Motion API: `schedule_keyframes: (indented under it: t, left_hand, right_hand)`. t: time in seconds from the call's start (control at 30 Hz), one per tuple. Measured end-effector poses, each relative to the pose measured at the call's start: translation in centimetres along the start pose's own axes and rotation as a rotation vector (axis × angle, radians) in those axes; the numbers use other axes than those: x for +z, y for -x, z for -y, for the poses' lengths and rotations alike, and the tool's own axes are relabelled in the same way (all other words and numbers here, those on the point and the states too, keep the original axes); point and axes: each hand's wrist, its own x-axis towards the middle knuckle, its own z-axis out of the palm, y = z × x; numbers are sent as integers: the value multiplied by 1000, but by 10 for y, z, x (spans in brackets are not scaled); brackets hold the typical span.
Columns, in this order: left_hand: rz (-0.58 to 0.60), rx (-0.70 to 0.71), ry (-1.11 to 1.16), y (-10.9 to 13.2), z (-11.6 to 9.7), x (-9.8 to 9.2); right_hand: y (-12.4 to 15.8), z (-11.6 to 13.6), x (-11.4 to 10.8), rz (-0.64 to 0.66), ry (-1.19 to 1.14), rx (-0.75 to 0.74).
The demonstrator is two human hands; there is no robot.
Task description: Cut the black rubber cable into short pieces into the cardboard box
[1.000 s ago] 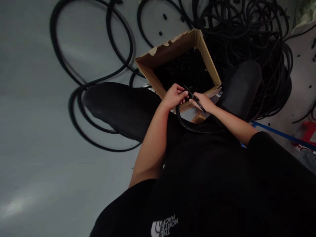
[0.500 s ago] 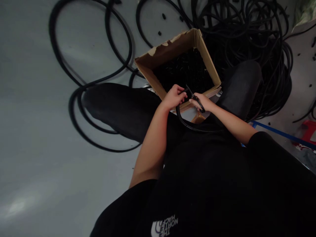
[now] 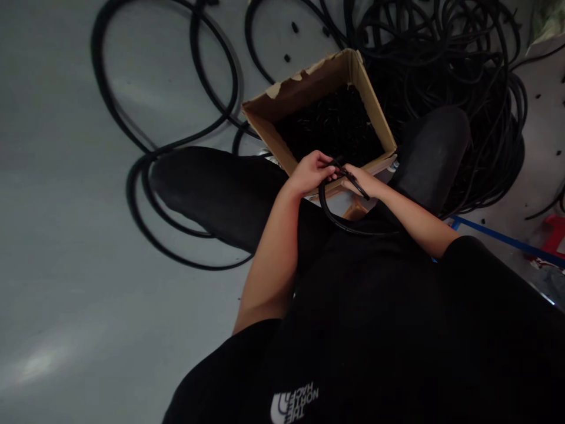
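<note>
In the head view my left hand (image 3: 312, 173) is closed on a black rubber hose (image 3: 330, 217), close to its end. From there the hose bends down in a loop toward my lap. A pair of black-handled scissors (image 3: 359, 185) is gripped in my right hand (image 3: 362, 180), its blades up against the hose end by my left fingertips. Whether the blades have cut through cannot be told. Both hands are over the near edge of a cardboard box (image 3: 263, 131), which holds many small black pieces (image 3: 329, 126).
A large tangled heap of black hose (image 3: 481, 147) lies beyond my right knee. Loose hose coils (image 3: 99, 70) spread over the grey floor at left. Small black bits (image 3: 287, 58) lie behind the box. At right are a blue strip (image 3: 498, 235) and a red object (image 3: 551, 238).
The scissor blades, spread apart before, have come together at the hose end. My right hand has moved slightly closer to my left hand. The view has shifted a little.
</note>
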Motion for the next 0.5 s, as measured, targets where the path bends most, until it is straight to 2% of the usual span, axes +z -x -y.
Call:
schedule_keyframes:
  t: [0.07,0.27,0.5]
  left_hand:
    - [8,9,-6,0,-3,1]
    - [23,55,8,1,-12,3]
    - [-14,29,24,-1,-8,2]
  right_hand:
    - [0,6,-1,-25,-38,51]
    - [1,22,-3,-61,-102,82]
    - [10,41,-8,-73,-73,180]
